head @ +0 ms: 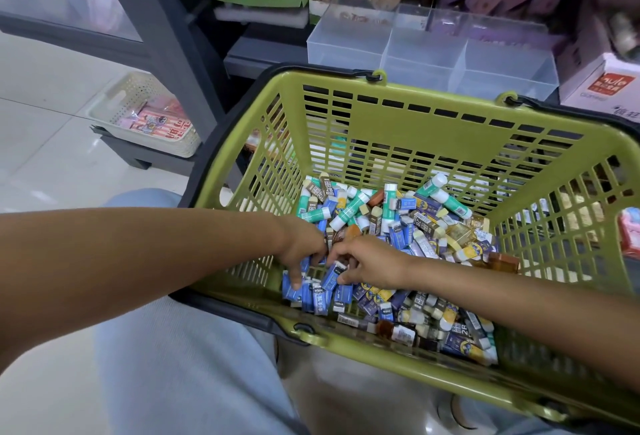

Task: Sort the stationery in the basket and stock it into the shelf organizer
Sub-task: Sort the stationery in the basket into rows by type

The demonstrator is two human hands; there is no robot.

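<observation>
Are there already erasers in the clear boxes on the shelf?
No, the clear organizer compartments look bare, while the erasers lie piled in the green basket.

green basket [433, 123]: tilted | erasers [398, 237], glue sticks [349, 208]: heaped inside | clear organizer [433, 54]: behind basket

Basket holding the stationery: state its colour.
The basket is olive green with a black rim and handles, seen best in the head view, the only view here.

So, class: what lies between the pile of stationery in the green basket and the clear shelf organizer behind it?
In the head view, only the basket's slotted far wall stands between the pile and the organizer.
</observation>
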